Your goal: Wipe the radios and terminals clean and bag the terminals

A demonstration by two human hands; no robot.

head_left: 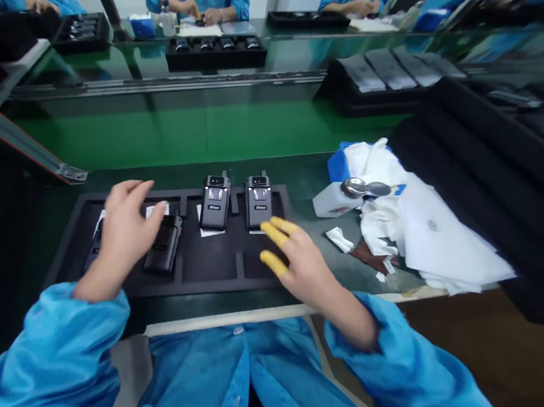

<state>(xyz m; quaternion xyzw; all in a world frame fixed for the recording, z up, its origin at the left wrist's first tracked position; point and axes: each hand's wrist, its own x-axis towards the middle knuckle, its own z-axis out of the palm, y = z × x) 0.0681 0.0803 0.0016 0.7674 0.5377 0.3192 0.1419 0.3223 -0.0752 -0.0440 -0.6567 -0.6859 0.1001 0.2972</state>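
Observation:
A black foam tray (pixel 212 278) lies before me with several dark handheld radios in its compartments. My left hand (pixel 129 228) is over the tray's left part, thumb and fingers apart, holding nothing. Beneath and beside it lie a leftmost radio (pixel 92 248), mostly covered by the hand, and a second radio (pixel 164 247) turned at a slant. Two radios with short antennas, one in the middle (pixel 215 203) and one on the right (pixel 258 201), rest on white slips. My right hand (pixel 302 262), with yellow finger covers, has its fingers spread at the right radio's lower end; contact is unclear.
Right of the tray are a white bottle (pixel 332 200) with a metal top, a blue box of tissues (pixel 338 164), crumpled tissues and white sheets (pixel 440 231). Black foam trays (pixel 494 193) lean at far right. Across the bench, co-workers in blue sit behind another tray (pixel 215 57).

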